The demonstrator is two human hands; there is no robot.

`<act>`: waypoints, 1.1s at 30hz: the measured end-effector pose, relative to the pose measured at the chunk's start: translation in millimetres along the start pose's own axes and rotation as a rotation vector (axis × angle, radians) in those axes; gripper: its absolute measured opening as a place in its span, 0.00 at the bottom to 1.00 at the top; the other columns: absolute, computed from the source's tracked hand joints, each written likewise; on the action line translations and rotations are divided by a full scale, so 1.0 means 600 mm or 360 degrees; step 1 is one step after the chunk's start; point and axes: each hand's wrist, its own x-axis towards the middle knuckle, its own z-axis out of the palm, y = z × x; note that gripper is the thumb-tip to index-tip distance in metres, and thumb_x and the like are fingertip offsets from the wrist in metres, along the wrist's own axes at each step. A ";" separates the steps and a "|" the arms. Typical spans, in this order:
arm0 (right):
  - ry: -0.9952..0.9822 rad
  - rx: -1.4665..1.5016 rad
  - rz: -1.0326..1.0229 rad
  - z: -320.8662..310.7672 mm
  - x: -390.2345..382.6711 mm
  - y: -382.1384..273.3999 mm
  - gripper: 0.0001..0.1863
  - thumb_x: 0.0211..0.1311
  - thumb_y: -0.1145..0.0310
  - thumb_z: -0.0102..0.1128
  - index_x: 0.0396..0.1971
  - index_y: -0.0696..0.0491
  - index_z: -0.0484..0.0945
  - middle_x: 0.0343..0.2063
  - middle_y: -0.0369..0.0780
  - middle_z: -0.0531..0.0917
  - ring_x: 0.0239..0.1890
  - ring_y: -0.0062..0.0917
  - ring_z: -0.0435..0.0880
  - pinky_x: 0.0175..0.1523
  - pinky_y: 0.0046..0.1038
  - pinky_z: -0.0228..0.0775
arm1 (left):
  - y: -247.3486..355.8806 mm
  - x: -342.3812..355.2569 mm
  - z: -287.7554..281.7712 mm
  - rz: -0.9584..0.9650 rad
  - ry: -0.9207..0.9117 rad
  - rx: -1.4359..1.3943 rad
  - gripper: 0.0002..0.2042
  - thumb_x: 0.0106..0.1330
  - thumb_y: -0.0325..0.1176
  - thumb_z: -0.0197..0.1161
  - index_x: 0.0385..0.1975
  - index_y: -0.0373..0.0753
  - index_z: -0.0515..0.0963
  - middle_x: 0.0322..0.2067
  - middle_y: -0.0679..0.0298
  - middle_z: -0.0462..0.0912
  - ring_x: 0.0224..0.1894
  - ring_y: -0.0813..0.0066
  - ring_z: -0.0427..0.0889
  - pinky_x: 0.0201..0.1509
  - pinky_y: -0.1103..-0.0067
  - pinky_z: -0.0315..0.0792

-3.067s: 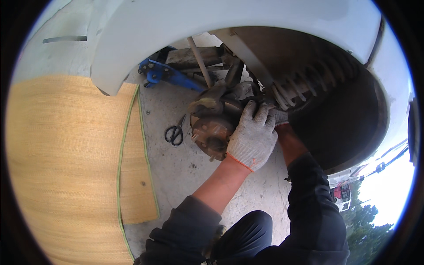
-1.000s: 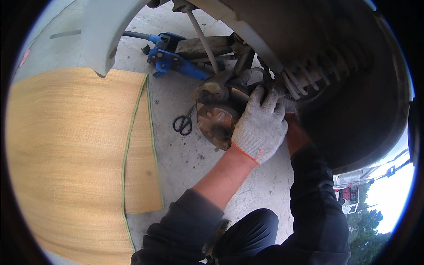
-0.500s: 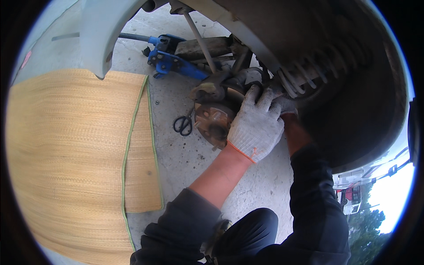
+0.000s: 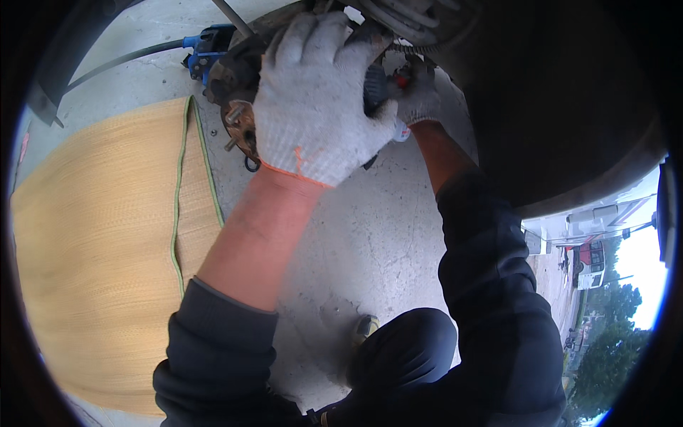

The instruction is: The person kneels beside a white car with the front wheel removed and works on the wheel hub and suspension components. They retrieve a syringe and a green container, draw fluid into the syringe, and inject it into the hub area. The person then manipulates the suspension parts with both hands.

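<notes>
My left hand (image 4: pixel 309 107), in a white knit glove with an orange cuff, lies over the rusty wheel hub (image 4: pixel 239 117). Its fingers bend over the dark parts above, and its thumb curves round a dark ribbed piece (image 4: pixel 376 87); what the palm covers is hidden. Close by on the right, my gloved right hand (image 4: pixel 420 96) is closed around a dark thing with a red part (image 4: pixel 403 78), whose kind I cannot make out. Wheel studs stick out of the hub to the left of my left hand. Above both hands is a coil spring (image 4: pixel 405 21).
A blue floor jack (image 4: pixel 210 50) with a long handle stands at the far left. A woven straw mat (image 4: pixel 99 249) with green edging covers the left floor. The dark wheel arch (image 4: pixel 555 107) curves over the right side. Below my arms are my knee (image 4: pixel 409 345) and a shoe (image 4: pixel 365 327).
The view has shifted, and my left hand now covers much more of the hub. My right hand shows more clearly beside it, with the dark and red thing. The scissor-like handles are now mostly hidden.
</notes>
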 end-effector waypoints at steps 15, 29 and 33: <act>-0.0108 -0.0325 -0.0211 -0.019 0.024 -0.060 0.38 0.59 0.51 0.65 0.70 0.46 0.71 0.62 0.53 0.77 0.58 0.49 0.86 0.63 0.48 0.78 | 0.013 -0.010 0.009 0.0100 -0.0005 0.0292 0.28 0.56 0.43 0.77 0.56 0.37 0.84 0.61 0.47 0.82 0.64 0.46 0.79 0.70 0.60 0.73; 0.0087 -0.0329 -0.0195 -0.001 0.037 -0.062 0.37 0.60 0.51 0.70 0.69 0.45 0.71 0.65 0.52 0.75 0.57 0.51 0.86 0.60 0.50 0.81 | 0.015 0.001 0.000 0.0161 0.0025 0.0206 0.25 0.52 0.41 0.77 0.49 0.34 0.85 0.55 0.47 0.84 0.58 0.45 0.82 0.65 0.59 0.78; 0.0057 -0.0285 -0.0245 -0.009 0.036 -0.057 0.37 0.59 0.52 0.71 0.69 0.45 0.71 0.67 0.52 0.73 0.57 0.52 0.86 0.60 0.49 0.81 | 0.010 -0.001 0.004 0.0120 0.0004 0.0221 0.25 0.52 0.43 0.76 0.48 0.35 0.85 0.56 0.50 0.83 0.59 0.45 0.81 0.67 0.58 0.75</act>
